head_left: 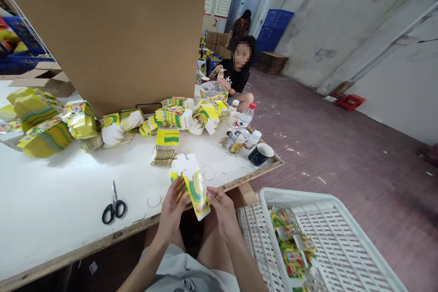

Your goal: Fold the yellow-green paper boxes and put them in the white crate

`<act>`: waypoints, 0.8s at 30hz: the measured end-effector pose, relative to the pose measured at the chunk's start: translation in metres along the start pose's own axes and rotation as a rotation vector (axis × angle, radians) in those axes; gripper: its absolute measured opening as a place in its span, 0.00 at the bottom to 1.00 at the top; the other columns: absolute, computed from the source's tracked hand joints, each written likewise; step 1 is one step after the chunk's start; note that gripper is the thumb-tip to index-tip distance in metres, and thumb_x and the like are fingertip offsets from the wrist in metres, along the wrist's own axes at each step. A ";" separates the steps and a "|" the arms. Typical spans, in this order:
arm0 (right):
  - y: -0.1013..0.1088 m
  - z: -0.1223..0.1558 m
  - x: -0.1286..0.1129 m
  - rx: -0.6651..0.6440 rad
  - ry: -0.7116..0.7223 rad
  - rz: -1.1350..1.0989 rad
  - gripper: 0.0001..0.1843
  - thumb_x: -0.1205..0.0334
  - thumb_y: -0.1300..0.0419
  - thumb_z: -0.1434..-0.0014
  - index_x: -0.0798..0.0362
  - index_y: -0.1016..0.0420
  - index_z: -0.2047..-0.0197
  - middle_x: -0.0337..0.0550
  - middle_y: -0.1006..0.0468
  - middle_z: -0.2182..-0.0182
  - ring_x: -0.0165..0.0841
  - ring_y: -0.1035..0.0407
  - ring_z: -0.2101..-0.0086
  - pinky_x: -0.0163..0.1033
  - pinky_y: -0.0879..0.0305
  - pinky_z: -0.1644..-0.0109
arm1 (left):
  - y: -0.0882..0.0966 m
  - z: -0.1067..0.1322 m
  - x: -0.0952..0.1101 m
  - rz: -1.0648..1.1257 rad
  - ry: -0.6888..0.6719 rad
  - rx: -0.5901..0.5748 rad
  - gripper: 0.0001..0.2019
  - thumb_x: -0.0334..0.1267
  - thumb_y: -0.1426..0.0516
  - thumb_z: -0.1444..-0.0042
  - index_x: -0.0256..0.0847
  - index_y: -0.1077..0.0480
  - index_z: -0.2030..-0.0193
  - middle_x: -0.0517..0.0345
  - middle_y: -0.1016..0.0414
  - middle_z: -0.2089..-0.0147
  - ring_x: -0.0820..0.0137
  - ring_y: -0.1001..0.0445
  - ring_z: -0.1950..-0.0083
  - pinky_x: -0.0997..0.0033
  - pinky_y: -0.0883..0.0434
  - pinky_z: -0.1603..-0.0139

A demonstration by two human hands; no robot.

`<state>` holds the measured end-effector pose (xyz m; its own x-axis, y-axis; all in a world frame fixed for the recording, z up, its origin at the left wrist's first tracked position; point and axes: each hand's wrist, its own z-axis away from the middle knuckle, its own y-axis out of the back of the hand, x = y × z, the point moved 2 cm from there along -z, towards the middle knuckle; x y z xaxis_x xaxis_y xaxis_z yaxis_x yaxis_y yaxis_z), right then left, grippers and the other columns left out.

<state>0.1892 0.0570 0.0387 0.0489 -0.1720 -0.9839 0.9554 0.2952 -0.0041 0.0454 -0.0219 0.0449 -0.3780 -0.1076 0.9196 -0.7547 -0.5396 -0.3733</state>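
Both my hands hold one small yellow-and-green printed carton (pixel 195 189) with white flaps, just above the table's front edge. My left hand (pixel 172 212) grips its left side with the fingers curled up onto it. My right hand (pixel 222 207) pinches its lower right edge. A stack of flat cartons of the same print (pixel 165 146) lies on the white table (pixel 68 191) just beyond my hands. Black scissors (pixel 114 207) lie to the left of my left hand.
Heaps of folded cartons (pixel 48 123) run along the table before a large cardboard sheet (pixel 112 32). Bottles, a jar and a dark cup (pixel 260 153) stand at the table's right corner. A white crate (pixel 328 242) holding several cartons sits at my right. Another person (pixel 236 77) sits beyond the table.
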 end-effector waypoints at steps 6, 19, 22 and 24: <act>-0.001 0.024 -0.013 -0.044 -0.038 -0.177 0.17 0.49 0.32 0.51 0.53 0.20 0.62 0.45 0.17 0.68 0.41 0.24 0.64 0.45 0.27 0.57 | -0.020 -0.003 -0.001 0.293 0.285 -0.309 0.20 0.47 0.32 0.53 0.40 0.23 0.55 0.48 0.17 0.54 0.60 0.20 0.53 0.66 0.25 0.51; -0.002 0.033 -0.023 0.062 0.172 0.201 0.17 0.48 0.35 0.46 0.53 0.24 0.61 0.41 0.22 0.69 0.32 0.32 0.73 0.36 0.33 0.69 | -0.024 0.002 0.008 0.108 0.124 -0.109 0.30 0.42 0.32 0.52 0.46 0.42 0.46 0.60 0.19 0.64 0.64 0.19 0.61 0.66 0.26 0.58; 0.005 0.029 -0.032 0.012 0.209 0.161 0.23 0.51 0.36 0.44 0.50 0.29 0.47 0.43 0.22 0.60 0.31 0.32 0.71 0.37 0.31 0.65 | -0.024 0.006 0.018 0.048 0.091 -0.229 0.29 0.41 0.36 0.46 0.48 0.46 0.42 0.55 0.20 0.56 0.64 0.21 0.55 0.66 0.27 0.54; 0.009 0.026 -0.042 -0.083 0.206 0.092 0.24 0.52 0.38 0.42 0.48 0.32 0.44 0.43 0.23 0.58 0.32 0.30 0.68 0.37 0.31 0.61 | -0.024 0.008 0.022 0.021 0.100 -0.336 0.25 0.41 0.37 0.44 0.47 0.43 0.43 0.54 0.21 0.56 0.64 0.21 0.55 0.67 0.28 0.54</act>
<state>0.2035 0.0424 0.0843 0.0660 0.0522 -0.9965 0.9219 0.3788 0.0809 0.0590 -0.0177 0.0753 -0.4335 -0.0244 0.9008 -0.8742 -0.2311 -0.4270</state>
